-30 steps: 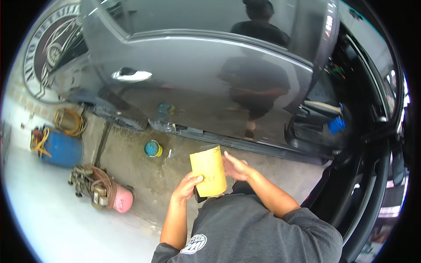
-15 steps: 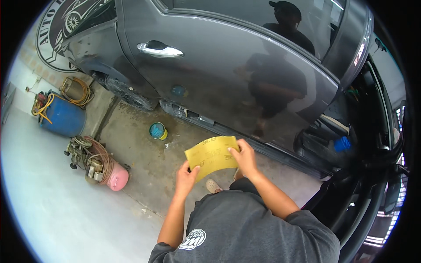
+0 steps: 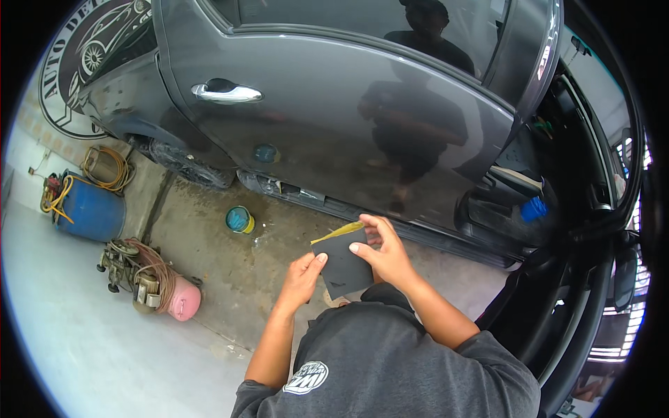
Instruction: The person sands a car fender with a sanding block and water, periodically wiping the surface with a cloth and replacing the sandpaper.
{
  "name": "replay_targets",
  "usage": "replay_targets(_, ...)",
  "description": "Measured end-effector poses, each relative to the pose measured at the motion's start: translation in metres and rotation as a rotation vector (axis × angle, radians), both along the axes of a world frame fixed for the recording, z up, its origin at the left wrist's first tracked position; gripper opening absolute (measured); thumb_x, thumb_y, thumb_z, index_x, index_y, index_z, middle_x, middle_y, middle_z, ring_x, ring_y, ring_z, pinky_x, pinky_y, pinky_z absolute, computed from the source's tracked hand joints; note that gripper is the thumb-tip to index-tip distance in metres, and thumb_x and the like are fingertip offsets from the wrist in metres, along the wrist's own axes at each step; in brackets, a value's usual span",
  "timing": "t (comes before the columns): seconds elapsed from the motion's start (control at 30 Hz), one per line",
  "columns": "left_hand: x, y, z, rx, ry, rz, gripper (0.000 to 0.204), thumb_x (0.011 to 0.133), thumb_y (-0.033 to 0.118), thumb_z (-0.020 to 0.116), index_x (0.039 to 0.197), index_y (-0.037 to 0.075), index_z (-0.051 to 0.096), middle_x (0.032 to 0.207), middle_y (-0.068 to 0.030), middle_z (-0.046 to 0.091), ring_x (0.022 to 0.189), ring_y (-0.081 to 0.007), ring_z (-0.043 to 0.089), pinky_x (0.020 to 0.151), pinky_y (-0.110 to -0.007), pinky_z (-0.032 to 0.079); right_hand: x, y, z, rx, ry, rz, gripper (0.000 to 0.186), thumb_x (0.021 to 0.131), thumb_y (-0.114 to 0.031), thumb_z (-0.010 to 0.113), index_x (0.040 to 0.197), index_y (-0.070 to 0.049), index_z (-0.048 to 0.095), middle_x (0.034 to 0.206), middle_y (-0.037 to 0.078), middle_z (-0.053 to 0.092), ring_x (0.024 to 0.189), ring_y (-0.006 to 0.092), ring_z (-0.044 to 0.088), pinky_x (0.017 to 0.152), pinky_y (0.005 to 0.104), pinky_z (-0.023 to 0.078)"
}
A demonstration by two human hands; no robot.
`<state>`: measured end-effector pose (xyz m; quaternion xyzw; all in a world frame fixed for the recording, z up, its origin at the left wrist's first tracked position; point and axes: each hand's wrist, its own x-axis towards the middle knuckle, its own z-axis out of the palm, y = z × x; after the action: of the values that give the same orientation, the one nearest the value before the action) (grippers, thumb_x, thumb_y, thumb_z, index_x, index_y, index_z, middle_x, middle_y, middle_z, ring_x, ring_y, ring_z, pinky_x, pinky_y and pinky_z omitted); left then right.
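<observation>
Now: one sheet, two hands

One sheet of sandpaper (image 3: 343,263), dark face up with a yellow edge, is pinched between the left hand (image 3: 301,280) and the right hand (image 3: 382,249) beside one grey car door (image 3: 334,132). Concrete floor (image 3: 202,251) carries one blue tub (image 3: 239,219), one blue drum (image 3: 90,209) and one pink compressor (image 3: 167,292).

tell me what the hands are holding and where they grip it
A thin sheet, dark grey on one face and yellow on the other: left hand pinches its left edge, right hand its upper right edge.
</observation>
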<state>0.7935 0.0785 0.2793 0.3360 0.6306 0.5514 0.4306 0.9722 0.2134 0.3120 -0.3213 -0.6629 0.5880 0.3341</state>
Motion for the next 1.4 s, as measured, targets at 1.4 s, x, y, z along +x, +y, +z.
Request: replay_targets(1.4,-0.016,-0.016,0.042,0.188,0.326,0.162,0.023,0.105,0.020,0.068,0.099,-0.003,0.067,0.078,-0.0114,0.059,0.070,-0.0149,0.055,0.065,-0.034,0.046,0.009,0.001,-0.031,0.022,-0.097,0.119,0.058,0.108,-0.038,0.065,0.068,-0.008,0.036,0.065,-0.005,0.036,0.065,0.0085,0.032,0.056,0.0354,0.027)
